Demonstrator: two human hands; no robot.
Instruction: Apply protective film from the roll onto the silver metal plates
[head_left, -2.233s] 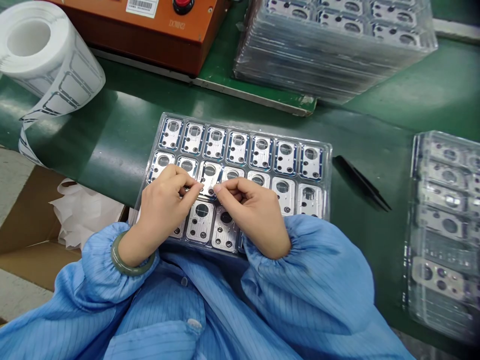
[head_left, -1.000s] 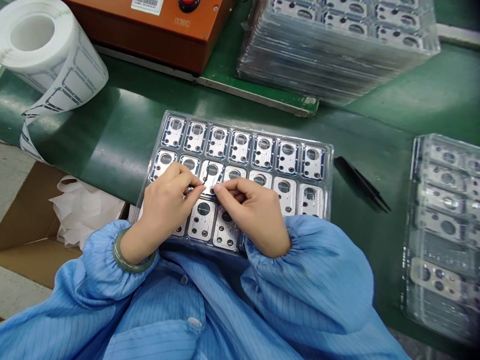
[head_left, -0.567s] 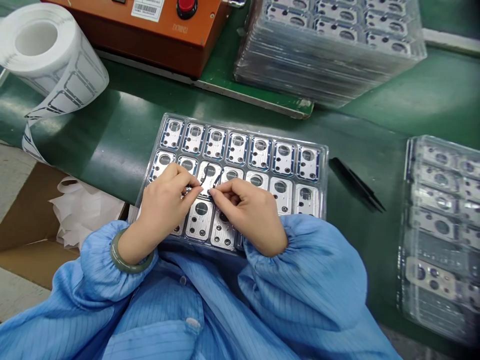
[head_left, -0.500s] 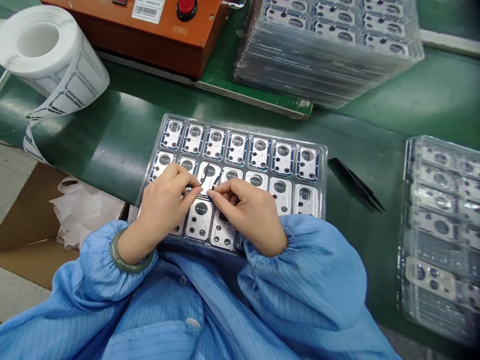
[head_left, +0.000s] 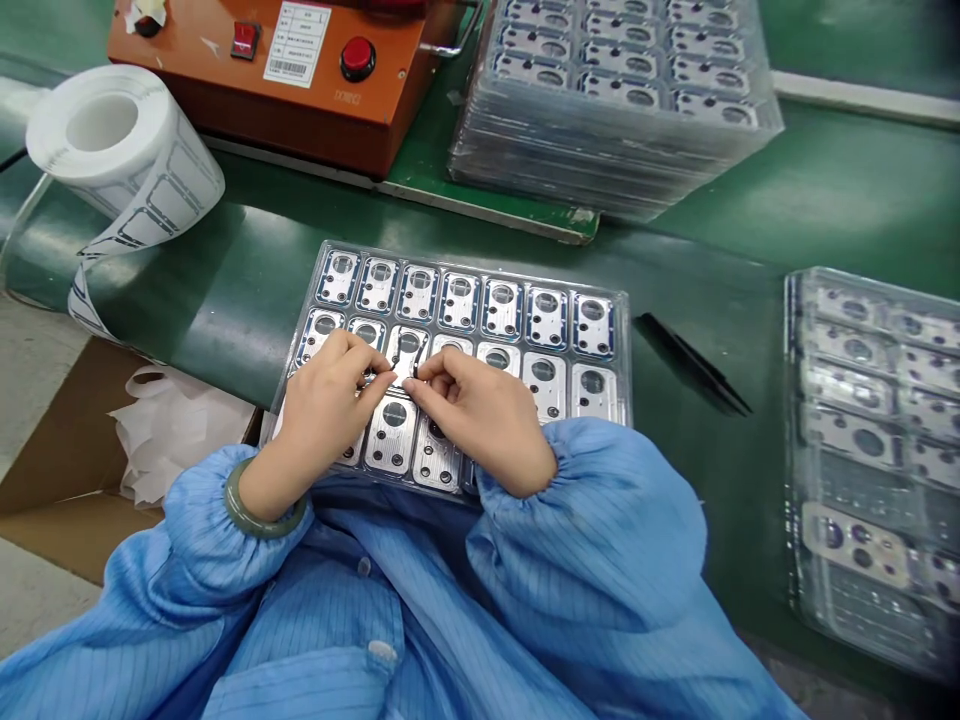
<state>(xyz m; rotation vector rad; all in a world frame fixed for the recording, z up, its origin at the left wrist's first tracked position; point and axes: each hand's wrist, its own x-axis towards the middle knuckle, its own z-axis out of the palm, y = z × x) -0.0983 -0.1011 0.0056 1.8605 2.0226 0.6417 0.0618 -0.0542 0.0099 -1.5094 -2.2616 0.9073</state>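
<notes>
- The left hand is being held in a narrow pinch, with the thumb and forefinger drawn together; what is gripped cannot be told, as the fingers hide it.
- The right hand is being held just as narrowly, with its fingertips being brought in towards the left hand.
- A thin dark strip is being shown curving up between the hands, over a steel plate, the third in the second row of a clear plastic tray.
- A slow, even pinch at the strip's end is judged best here, with the wrists being kept low and the neighbouring plates left untouched.
- Black tweezers are being left on the green bench mat, right of the tray.
- A stack of filled trays is being kept beyond the tray, and another tray is being kept to the right.
- A roll of printed outline labels is being kept at the far left.
- On an orange control box, a white barcode label and small stamped lettering are being shown, though neither can be read.
- No brand is being shown legibly anywhere in view.
</notes>
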